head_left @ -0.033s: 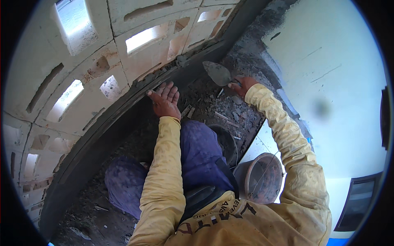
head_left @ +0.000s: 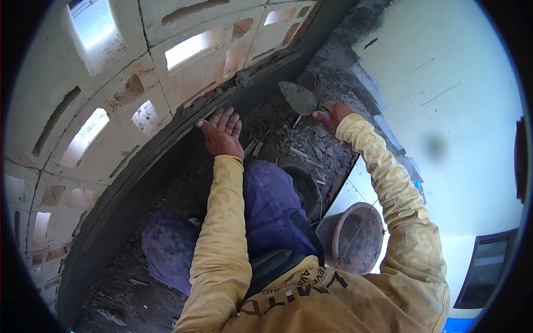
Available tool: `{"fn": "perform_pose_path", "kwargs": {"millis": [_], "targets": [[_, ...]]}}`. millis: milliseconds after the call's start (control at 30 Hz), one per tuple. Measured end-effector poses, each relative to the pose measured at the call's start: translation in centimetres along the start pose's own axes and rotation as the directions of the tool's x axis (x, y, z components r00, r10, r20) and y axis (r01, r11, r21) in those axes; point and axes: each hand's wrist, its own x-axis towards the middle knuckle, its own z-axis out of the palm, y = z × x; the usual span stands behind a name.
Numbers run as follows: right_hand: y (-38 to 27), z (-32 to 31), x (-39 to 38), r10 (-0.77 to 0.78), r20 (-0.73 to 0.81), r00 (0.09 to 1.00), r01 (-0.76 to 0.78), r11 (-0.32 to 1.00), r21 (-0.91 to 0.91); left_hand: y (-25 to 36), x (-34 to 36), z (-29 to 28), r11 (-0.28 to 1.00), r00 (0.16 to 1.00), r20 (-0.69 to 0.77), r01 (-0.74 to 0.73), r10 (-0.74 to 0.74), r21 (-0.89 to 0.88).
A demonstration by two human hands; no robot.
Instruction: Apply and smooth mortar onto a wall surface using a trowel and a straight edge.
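A pointing trowel [head_left: 298, 98] with a grey, mortar-stained blade is in my right hand [head_left: 335, 117], whose fingers are wrapped round its handle. The blade points away to the upper left, over the rubble and apart from the wall. My left hand [head_left: 224, 133] is open, palm turned up and fingers stretched out. Its thumb and fingertips lie at the narrow grey ledge [head_left: 186, 123] below the pale pierced block wall [head_left: 194, 33]. Whether they press on the ledge I cannot tell. Lumps of grey mortar [head_left: 241, 79] sit along the joint between ledge and blocks.
Beside my right elbow a mortar-stained bucket [head_left: 358, 238] stands tilted on white tiles [head_left: 355, 186]. A dark bucket [head_left: 302, 188] is by my knee. Rubble and broken bits [head_left: 311, 150] cover the dirt floor. A pale plastered wall [head_left: 444, 166] rises on the right.
My right hand and the trowel have moved slightly to the right. The view has shifted a little; my left hand stays at the ledge.
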Motion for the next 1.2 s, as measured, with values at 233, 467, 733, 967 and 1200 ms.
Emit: {"fn": "perform_pose_path", "kwargs": {"millis": [233, 467, 733, 967, 1200], "targets": [[4.5, 3.3, -8.3, 0.069, -0.022, 0.997, -0.07, 0.997, -0.025, 0.2, 0.7, -0.3, 0.997, 0.993, 0.114, -0.048, 0.041, 0.058], [2.4, 6.9, -11.6, 0.081, 0.314, 0.946, 0.001, 0.967, -0.253, -0.7, 1.0, -0.6, 0.997, 0.976, 0.21, -0.055, 0.066, -0.056], [-1.6, 18.1, -7.7, 0.316, 0.454, 0.833, -0.262, 0.948, -0.178, -0.3, 0.8, -1.0, 0.998, 0.98, 0.197, -0.022, 0.033, -0.057], [0.1, 33.0, -3.2, 0.545, 0.246, 0.801, -0.533, 0.838, -0.12, -1.0, 1.0, -0.8, 0.997, 0.969, 0.245, -0.017, 0.036, -0.082], [-2.2, 30.6, -4.1, 0.3, 0.402, 0.865, -0.294, 0.953, -0.079, -0.5, 1.2, -1.3, 0.993, 0.965, 0.261, -0.012, 0.041, -0.114]]}}
